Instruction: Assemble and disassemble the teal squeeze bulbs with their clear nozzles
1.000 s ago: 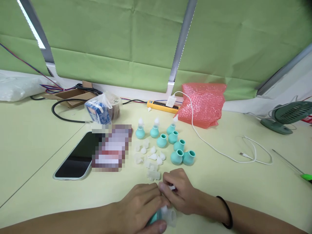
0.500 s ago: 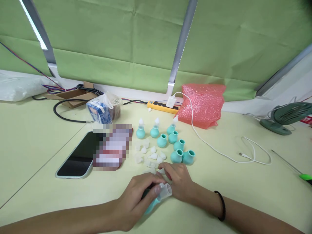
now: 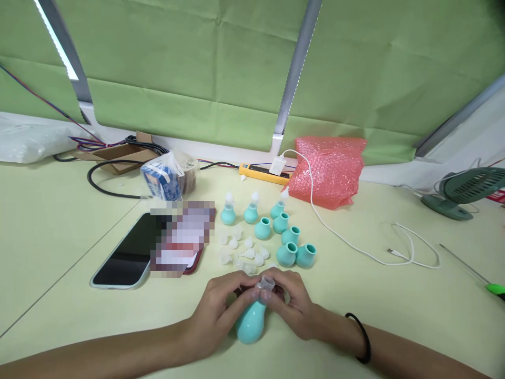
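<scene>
A teal squeeze bulb (image 3: 251, 323) is tilted at the table's front, a clear plastic tube (image 3: 268, 283) standing in its neck. My left hand (image 3: 219, 305) is closed around the neck from the left, thumb against the base of the tube. From the right, my right hand (image 3: 298, 308) pinches the same joint between thumb and fingers. Fingertips behind the neck are hidden. Beyond my hands lie several small white tips (image 3: 248, 253) and clear pieces (image 3: 246, 267). Several open teal bulbs (image 3: 286, 255) stand to the right; behind are bulbs (image 3: 228, 213) fitted with clear tubes and white tips.
Two phones (image 3: 124, 258) lie at the left, partly overlapping. At the back are a bagged blue package (image 3: 161, 179), a yellow power strip (image 3: 256, 172) and red bubble wrap (image 3: 327, 171). A white cable (image 3: 355, 252), screwdriver (image 3: 469, 268) and green fan (image 3: 469, 184) are at the right.
My right hand has come back from beside the white pieces and now grips the tube joint. The bulb has turned more upright, and my left hand has shifted slightly up.
</scene>
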`<state>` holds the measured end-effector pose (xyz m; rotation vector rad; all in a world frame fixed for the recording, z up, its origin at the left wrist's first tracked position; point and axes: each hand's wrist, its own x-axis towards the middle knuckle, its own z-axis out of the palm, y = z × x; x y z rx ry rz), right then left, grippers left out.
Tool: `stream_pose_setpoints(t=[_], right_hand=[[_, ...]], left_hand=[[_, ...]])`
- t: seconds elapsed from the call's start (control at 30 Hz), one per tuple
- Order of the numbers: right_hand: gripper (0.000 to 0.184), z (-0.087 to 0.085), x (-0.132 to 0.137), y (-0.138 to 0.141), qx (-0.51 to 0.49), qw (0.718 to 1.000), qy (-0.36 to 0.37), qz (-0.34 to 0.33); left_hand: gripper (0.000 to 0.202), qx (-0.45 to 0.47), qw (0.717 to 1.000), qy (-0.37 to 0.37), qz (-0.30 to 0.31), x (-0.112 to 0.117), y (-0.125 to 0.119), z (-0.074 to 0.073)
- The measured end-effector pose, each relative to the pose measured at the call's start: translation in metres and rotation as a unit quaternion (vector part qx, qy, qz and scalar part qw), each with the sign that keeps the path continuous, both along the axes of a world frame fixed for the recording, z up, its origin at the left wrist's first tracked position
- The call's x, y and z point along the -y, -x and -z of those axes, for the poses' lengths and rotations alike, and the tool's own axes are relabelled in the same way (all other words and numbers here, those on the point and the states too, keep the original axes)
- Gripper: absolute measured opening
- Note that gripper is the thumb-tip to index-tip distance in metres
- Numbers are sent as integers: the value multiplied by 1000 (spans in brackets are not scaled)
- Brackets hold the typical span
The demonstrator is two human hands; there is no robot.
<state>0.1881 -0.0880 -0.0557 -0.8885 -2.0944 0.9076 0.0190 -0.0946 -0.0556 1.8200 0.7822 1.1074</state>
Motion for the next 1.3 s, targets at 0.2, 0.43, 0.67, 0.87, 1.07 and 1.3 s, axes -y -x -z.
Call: stream_pose_setpoints(t=[0.2, 0.43, 0.67, 0.87, 1.07, 1.3], right_hand=[[25, 2, -1, 3, -41, 997, 56, 33], [24, 4, 0, 1, -48, 996, 66, 33], [27, 5, -1, -3, -45, 997, 70, 3], [29, 6, -1, -3, -35, 996, 80, -13], [26, 4, 0, -3, -17, 997, 71, -12], [25, 1, -1, -1, 2, 998, 59, -21]], left_hand=[[16, 11, 998, -63, -25, -5, 1, -1], [8, 24, 996, -69, -50, -5, 0, -1], [9, 7, 998, -54, -19, -6, -1, -1], [9, 10, 994, -106, -11, -8, 0, 5], [11, -25, 986, -165, -22, -7, 2, 6], [9, -30, 981, -193, -17, -7, 0, 3]])
